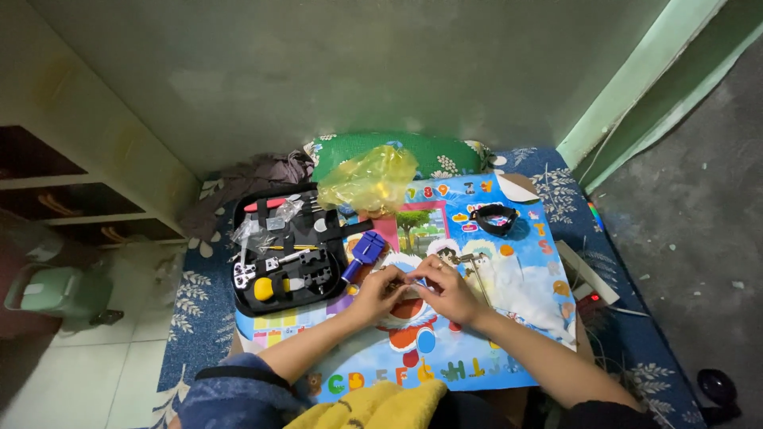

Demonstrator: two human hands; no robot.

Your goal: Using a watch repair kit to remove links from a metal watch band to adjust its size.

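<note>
An open black case [288, 250] holds tools. Both hands, left [375, 294] and right [447, 290], pinch a small part [403, 280] together over a colourful mat [509, 302] on the floor by a green wall [358, 71].

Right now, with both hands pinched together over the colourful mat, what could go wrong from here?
1. The left hand and right hand pinch something too small to make out; if dropped, it could vanish against the busy printed mat.
2. The blue tool lies right beside the left hand and could be knocked aside.
3. The open tool case holds loose bits near the left forearm; a nudge might spill them.
</note>
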